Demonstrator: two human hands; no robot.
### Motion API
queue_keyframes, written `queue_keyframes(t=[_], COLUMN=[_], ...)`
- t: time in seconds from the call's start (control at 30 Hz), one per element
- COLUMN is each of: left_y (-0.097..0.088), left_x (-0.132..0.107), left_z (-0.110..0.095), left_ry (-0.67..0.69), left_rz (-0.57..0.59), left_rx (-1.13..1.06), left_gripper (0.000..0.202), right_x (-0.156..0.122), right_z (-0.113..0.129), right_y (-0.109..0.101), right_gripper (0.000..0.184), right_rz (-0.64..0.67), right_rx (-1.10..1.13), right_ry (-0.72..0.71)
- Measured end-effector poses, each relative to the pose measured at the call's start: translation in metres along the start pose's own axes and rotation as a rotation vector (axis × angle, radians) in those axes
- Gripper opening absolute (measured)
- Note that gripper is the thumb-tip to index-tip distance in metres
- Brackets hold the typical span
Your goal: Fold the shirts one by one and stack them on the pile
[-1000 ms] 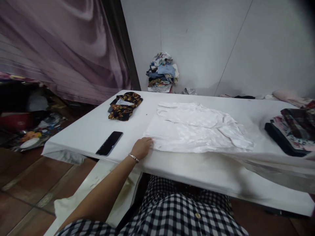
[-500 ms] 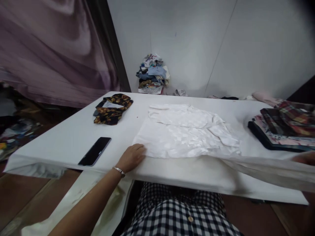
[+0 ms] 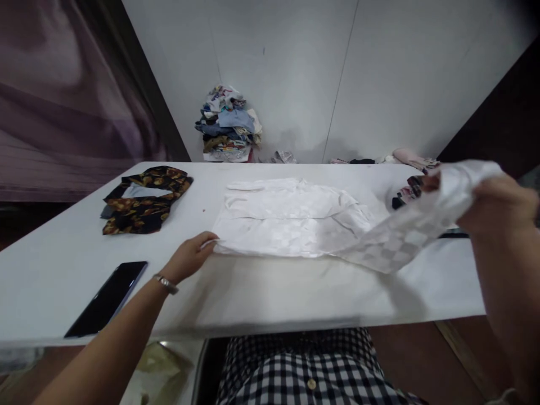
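Note:
A white long-sleeved shirt [image 3: 270, 219] lies spread on the white-covered table [image 3: 270, 298], its front partly folded over. My left hand [image 3: 192, 256] pinches the shirt's near left corner at the hem, fingers closed on the cloth. On the right, my right hand [image 3: 502, 202] grips another part of the shirt and holds it up off the table. That raised part slants down to the table and shows a pale checked pattern. Motion blurs the right hand, and it partly hides the stack of folded clothes [image 3: 411, 191] behind.
A black phone [image 3: 107, 298] lies near the front left edge. Behind it is a folded black garment with an orange-gold print [image 3: 147, 199]. A tall heap of clothes [image 3: 230, 124] stands beyond the table by the wall. A mauve curtain [image 3: 63, 112] hangs at left.
My right hand has come up and inward, lifting the shirt's right part off the table. The left hand still holds the near left corner. The view has turned somewhat to the right.

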State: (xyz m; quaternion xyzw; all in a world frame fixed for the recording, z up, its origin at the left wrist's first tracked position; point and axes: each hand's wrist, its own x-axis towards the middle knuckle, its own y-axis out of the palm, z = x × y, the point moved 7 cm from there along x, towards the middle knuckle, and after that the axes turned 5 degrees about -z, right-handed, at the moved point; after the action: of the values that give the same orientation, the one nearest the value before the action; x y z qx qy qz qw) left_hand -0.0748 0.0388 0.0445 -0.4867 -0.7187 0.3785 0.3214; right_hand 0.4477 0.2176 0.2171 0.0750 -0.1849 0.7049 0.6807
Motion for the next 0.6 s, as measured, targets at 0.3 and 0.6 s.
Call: queue_keyframes(t=[0.3, 0.6], left_y=[0.028, 0.039], left_x=[0.129, 0.129], left_z=[0.016, -0.001], left_ry=[-0.16, 0.063], left_rz=[0.058, -0.207], left_rx=[0.062, 0.222], left_gripper=[0.029, 0.038], right_x=[0.167, 0.164], right_z=[-0.029, -0.103], right_y=[0.072, 0.102], right_gripper=[0.028, 0.013], right_rz=[-0.026, 0.01], right_rx=[0.141, 0.155], right_ry=[0.05, 0.111])
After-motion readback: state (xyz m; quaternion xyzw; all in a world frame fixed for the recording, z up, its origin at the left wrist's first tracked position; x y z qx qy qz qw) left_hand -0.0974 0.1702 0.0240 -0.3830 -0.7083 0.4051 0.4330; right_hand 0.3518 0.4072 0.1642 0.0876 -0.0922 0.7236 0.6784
